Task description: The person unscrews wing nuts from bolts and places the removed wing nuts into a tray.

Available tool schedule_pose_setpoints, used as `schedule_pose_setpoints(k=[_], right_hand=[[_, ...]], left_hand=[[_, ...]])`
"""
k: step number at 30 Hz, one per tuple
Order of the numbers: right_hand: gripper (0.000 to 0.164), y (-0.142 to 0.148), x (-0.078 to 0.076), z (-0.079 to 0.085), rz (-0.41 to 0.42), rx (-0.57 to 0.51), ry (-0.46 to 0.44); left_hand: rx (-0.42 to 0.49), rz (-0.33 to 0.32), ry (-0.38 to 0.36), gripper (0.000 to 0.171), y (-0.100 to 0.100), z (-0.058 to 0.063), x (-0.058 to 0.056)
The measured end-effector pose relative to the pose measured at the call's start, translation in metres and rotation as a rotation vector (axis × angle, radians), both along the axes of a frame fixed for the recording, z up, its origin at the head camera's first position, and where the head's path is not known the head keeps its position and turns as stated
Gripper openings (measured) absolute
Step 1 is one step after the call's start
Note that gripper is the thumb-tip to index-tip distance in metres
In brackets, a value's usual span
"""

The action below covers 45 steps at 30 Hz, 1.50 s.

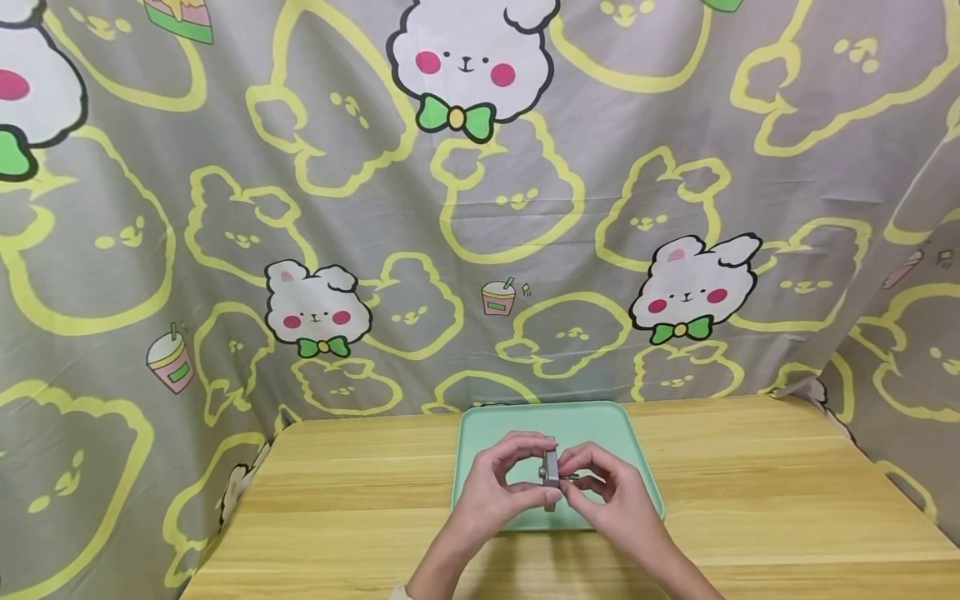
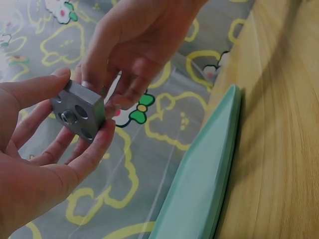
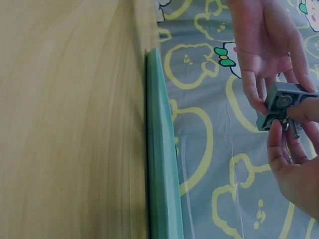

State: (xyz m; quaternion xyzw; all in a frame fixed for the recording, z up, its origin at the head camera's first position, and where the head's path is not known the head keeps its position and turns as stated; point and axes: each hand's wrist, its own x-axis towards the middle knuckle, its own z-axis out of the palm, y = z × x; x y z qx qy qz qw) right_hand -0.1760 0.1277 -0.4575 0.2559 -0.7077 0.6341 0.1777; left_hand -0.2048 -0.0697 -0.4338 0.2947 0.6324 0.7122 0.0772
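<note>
My left hand (image 1: pixel 487 493) grips a small grey metal block (image 1: pixel 551 469) by its edges, thumb on one side and fingertips on the other. In the left wrist view, the block (image 2: pixel 79 110) shows several round holes, with a metal stud end (image 2: pixel 68 117) in the middle one. My right hand (image 1: pixel 621 498) is at the block's opposite face, its thumb and fingers curled round a threaded screw (image 3: pixel 295 128) that sticks out there. Part of the screw is hidden by the fingertips. Both hands hold these parts above a mint-green tray (image 1: pixel 487 423).
The tray lies on a light wooden table (image 1: pixel 360 500), close to its back edge. Behind and at both sides hangs a grey curtain (image 1: pixel 420 217) with yellow outlines and white cartoon heads.
</note>
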Motion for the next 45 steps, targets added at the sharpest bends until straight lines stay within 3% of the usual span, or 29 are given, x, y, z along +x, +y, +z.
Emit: schedule_pose_setpoints(k=[8,17,21,30,35,38,45], right_hand=[[0.043,-0.001,-0.006,-0.007,-0.005,0.06,0.348],[0.044,-0.002,-0.006,-0.005,-0.015,0.073,0.357],[0.036,-0.001,-0.003,-0.003,-0.015,0.063,0.272],[0.01,-0.002,0.001,0.005,-0.07,-0.024,-0.071],[0.027,-0.001,-0.001,0.008,-0.026,-0.117,-0.41],[0.038,0.002,-0.002,0.009,0.027,-0.152,-0.554],[0.044,0.007,-0.003,0.007,0.128,-0.161,-0.634]], left_hand=[[0.026,-0.012,-0.018,0.049,-0.001,0.001,-0.001],[0.031,-0.004,-0.01,0.048,-0.002,0.001,-0.001],[0.028,0.011,-0.002,0.048,-0.003,0.0,-0.002],[-0.008,0.037,0.029,0.05,-0.003,0.001,-0.002],[-0.024,0.031,0.051,0.047,0.0,0.001,0.0],[-0.051,0.033,0.06,0.046,0.001,0.0,0.001],[-0.083,0.037,0.062,0.047,0.003,-0.001,0.001]])
